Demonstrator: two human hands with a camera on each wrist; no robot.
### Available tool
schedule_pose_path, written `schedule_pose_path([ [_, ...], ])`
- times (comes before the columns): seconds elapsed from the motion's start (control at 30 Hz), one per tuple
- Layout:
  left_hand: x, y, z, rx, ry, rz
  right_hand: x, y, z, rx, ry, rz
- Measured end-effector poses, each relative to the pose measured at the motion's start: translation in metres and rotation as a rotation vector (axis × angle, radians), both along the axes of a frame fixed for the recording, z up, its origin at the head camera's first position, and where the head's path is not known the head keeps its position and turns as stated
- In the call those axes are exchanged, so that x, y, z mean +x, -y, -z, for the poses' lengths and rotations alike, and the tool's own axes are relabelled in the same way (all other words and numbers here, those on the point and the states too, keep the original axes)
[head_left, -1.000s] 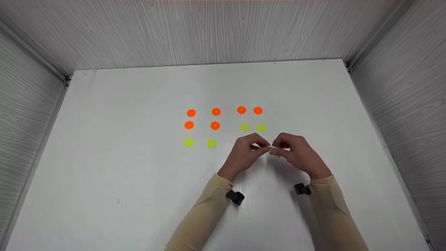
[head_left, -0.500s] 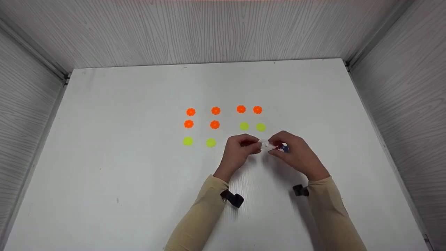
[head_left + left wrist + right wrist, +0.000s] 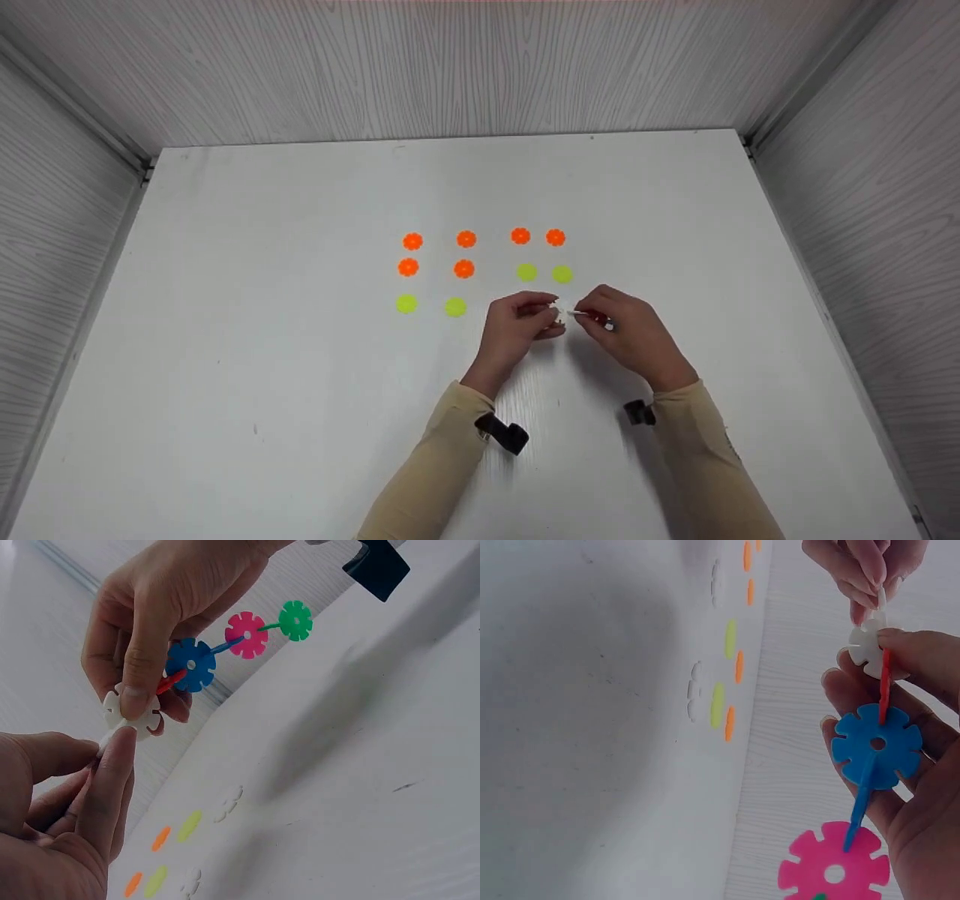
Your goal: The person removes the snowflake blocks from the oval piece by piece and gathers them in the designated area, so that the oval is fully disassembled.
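Observation:
In the left wrist view, my right hand (image 3: 161, 607) pinches a white notched plastic disc (image 3: 148, 722) at the end of a chain of interlocking discs. From it run a red disc (image 3: 171, 682), a blue disc (image 3: 180, 654), a second blue one edge-on, a pink disc (image 3: 238, 624) and green discs (image 3: 302, 613). My left hand (image 3: 510, 330) pinches another white disc (image 3: 109, 741), mostly covered by its fingers. The two white discs meet edge to edge; whether they are slotted together I cannot tell. In the right wrist view, the blue disc (image 3: 900, 754) hangs before the right palm.
Several orange discs (image 3: 466, 239) and several yellow-green discs (image 3: 455, 307) lie in loose rows on the white table (image 3: 262, 337), beyond and left of the hands. The wrist views also show white discs (image 3: 717, 583) on the table. Panel walls (image 3: 450, 71) stand behind and at both sides.
Both hands have shifted slightly left from one second ago. The white discs have turned between the fingers, and red and blue parts of the chain came into sight by the right hand.

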State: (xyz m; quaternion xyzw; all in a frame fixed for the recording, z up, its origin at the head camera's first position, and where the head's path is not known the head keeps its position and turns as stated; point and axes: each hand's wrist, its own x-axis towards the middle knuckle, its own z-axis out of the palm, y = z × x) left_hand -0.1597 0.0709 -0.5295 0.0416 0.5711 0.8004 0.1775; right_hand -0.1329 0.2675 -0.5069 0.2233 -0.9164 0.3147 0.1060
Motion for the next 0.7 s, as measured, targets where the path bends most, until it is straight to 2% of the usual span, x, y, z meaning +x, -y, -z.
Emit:
schedule_pose_path([
  [0.33, 0.004, -0.0027, 0.0005, -0.018, -0.006, -0.018, -0.0015, -0.0001, 0.0052, 0.046, -0.084, -0.04],
  [0.7, 0.0029, -0.003, 0.0003, -0.02, 0.044, -0.065, -0.0044, -0.0045, 0.0069, 0.017, -0.063, -0.1],
])
